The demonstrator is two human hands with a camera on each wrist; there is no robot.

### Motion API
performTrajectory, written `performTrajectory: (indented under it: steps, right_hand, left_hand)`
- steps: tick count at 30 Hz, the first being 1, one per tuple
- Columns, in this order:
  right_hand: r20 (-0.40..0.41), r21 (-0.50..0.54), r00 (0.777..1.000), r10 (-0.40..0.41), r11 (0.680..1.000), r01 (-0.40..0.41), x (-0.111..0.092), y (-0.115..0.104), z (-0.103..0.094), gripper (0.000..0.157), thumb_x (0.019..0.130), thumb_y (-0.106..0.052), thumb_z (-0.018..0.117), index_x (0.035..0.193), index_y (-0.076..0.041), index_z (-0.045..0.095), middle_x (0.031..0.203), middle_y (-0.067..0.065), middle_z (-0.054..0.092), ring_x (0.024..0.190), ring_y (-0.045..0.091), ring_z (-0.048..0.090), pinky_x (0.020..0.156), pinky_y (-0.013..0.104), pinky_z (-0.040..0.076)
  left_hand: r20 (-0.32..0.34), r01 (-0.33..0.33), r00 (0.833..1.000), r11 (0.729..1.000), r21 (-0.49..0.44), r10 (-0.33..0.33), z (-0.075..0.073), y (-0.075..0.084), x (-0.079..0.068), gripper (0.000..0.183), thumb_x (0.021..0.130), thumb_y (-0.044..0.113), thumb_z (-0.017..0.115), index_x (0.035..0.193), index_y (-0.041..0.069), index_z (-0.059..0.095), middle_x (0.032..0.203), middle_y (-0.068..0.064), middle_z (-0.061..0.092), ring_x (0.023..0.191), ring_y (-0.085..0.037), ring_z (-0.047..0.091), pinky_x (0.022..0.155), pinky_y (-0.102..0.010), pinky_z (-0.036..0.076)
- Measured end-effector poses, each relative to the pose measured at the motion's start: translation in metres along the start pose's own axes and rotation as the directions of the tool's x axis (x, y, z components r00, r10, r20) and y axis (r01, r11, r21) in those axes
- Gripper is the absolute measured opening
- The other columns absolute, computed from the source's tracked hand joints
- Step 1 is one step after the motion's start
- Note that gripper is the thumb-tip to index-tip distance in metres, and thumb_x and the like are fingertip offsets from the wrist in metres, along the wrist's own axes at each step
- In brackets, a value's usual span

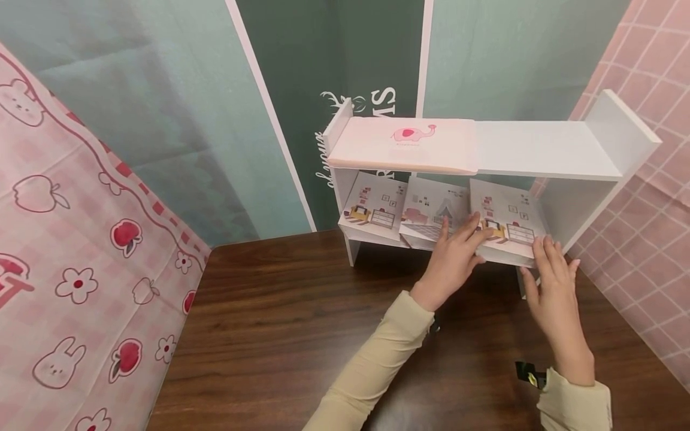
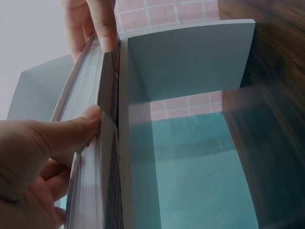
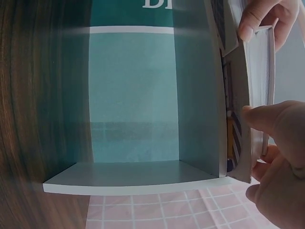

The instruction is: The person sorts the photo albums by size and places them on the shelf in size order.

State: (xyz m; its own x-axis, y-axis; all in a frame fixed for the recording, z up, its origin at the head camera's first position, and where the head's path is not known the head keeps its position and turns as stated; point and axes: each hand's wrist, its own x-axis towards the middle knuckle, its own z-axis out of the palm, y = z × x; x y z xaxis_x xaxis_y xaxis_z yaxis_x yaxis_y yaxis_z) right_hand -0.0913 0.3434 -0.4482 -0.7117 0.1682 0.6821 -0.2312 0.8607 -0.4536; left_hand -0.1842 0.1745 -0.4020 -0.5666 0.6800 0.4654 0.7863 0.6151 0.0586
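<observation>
Three thick books with illustrated covers lie side by side on the lower board of a small white shelf [image 1: 539, 146]: a left book [image 1: 372, 200], a middle book [image 1: 428, 200] and a right book [image 1: 498, 200]. My left hand [image 1: 451, 257] grips the right book near its front left corner. At that book's front right corner, my right hand [image 1: 555, 293] holds the edge. In the right wrist view, the right thumb [image 3: 267, 117] presses the cover's edge while fingers curl round the far side. Pale page edges [image 2: 88, 90] show between both hands in the left wrist view.
A folded pink cloth [image 1: 366, 140] with an elephant print covers the left part of the top board. The shelf stands on a dark wooden table [image 1: 259, 335]. Pink tiled fabric [image 1: 636, 257] hangs close at the right, green fabric [image 1: 178, 149] behind.
</observation>
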Motion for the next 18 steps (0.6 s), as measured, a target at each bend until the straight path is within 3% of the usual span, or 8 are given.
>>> performTrajectory:
  steps: [18]
  right_hand:
    - [0.012, 0.014, 1.000, 0.017, 1.000, -0.017, 0.0043, 0.0002, 0.0017, 0.064, 0.082, 0.012, 0.058, 0.140, 0.001, 0.036, 0.142, 0.032, 0.029, 0.135, 0.048, 0.018, 0.108, 0.063, -0.003]
  left_hand:
    - [-0.010, -0.002, 1.000, 1.000, -0.023, 0.002, 0.0015, -0.0027, 0.0040, 0.053, 0.085, 0.032, 0.066, 0.134, 0.025, 0.048, 0.149, -0.003, 0.034, 0.136, -0.011, 0.030, 0.114, -0.048, 0.014]
